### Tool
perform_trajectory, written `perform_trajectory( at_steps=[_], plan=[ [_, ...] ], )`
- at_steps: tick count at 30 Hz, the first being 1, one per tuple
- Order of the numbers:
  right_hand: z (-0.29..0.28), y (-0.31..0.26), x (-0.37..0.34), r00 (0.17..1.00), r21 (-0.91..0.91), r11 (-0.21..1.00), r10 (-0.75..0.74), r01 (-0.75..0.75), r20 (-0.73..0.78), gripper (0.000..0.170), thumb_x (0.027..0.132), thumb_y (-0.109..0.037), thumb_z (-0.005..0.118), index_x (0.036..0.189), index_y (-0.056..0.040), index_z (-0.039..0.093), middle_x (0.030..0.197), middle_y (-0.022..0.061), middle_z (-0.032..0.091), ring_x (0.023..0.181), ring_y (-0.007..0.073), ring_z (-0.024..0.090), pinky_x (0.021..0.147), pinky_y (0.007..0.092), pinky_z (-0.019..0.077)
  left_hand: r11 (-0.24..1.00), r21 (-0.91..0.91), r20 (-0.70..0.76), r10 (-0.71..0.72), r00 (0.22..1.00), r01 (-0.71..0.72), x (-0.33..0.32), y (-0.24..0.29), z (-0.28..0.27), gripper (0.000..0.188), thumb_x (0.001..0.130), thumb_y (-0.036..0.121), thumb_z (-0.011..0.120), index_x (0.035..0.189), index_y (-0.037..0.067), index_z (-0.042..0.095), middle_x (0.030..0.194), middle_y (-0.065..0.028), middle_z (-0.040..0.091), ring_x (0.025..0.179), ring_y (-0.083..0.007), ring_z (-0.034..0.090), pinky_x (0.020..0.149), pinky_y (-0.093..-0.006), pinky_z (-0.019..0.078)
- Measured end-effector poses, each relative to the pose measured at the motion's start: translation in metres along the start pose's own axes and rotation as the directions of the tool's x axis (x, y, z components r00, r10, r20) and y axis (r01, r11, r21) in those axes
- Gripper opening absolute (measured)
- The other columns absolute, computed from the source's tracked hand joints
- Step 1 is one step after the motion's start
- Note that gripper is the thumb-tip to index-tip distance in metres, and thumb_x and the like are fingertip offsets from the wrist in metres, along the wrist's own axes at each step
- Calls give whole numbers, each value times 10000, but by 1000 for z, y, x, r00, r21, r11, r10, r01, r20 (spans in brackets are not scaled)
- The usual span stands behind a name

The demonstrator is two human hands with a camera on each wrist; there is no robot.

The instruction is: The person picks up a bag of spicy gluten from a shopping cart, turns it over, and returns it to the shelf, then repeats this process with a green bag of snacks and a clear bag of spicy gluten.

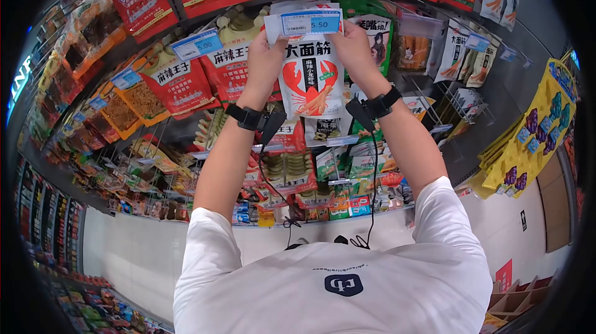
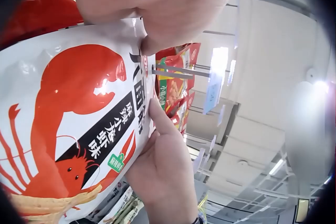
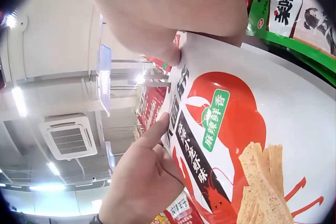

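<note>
Left hand, right hand pinched white packet near top corners; price tag overlapped packet's top, red bag hung left of packet.

The person wears a white short-sleeved shirt with a dark rounded badge bearing pale lettering and a small curved line of text above it. Each wrist has a black band with a dark, flat device and a thin black cable.

Bright ceiling lights; glare on glossy packet; head view fisheye-warped, edges black.
</note>
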State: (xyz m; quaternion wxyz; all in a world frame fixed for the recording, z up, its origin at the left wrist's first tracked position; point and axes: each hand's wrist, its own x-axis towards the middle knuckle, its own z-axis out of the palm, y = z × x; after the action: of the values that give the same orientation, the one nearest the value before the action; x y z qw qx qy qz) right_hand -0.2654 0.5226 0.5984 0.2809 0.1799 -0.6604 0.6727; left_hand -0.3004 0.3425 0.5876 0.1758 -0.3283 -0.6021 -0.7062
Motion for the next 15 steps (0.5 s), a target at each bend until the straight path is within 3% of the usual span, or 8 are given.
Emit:
perform_trajectory(
  at_steps=[4,7,9,13,15],
  plan=[
    [3,4,6,999,-172,985,-2,-7,-54,212,897,-150,602,1031,8,647,925,16,655,827,57,541,742,231,442,997,70,-21,-19,1000,21,12,-15,-4,195,922,64,547,1092,-13,601,1039,-64,663,905,-112,613,792,-250,470],
    [4,13,13,995,-122,991,-69,60,-70,187,888,-133,594,972,27,639,849,43,676,764,75,581,685,253,461,973,222,-47,83,995,-71,20,-25,-7,209,915,128,583,1052,-29,598,976,-104,673,809,-128,621,729,-268,479],
    [3,25,21,987,-209,970,-144,125,-75,191,881,-140,599,966,26,641,840,65,686,744,96,600,673,261,466,894,419,-56,198,979,-157,22,-23,-7,263,876,131,636,1077,-23,567,933,-116,671,766,-187,645,735,-289,499],
    [-5,36,25,983,-254,957,-163,137,-83,206,868,-127,614,981,44,626,848,91,693,736,106,622,655,256,474,908,393,-151,220,964,-146,11,1,-7,342,828,106,681,1117,1,529,955,-106,647,831,-232,644,762,-310,510],
    [-9,35,24,980,-164,978,-153,131,-129,243,857,-119,633,1004,72,600,851,102,693,734,110,636,648,247,486,774,573,-114,399,910,-268,8,15,-11,432,774,24,693,1158,-1,497,1061,-103,602,903,-177,620,813,-294,510]
  ],
)
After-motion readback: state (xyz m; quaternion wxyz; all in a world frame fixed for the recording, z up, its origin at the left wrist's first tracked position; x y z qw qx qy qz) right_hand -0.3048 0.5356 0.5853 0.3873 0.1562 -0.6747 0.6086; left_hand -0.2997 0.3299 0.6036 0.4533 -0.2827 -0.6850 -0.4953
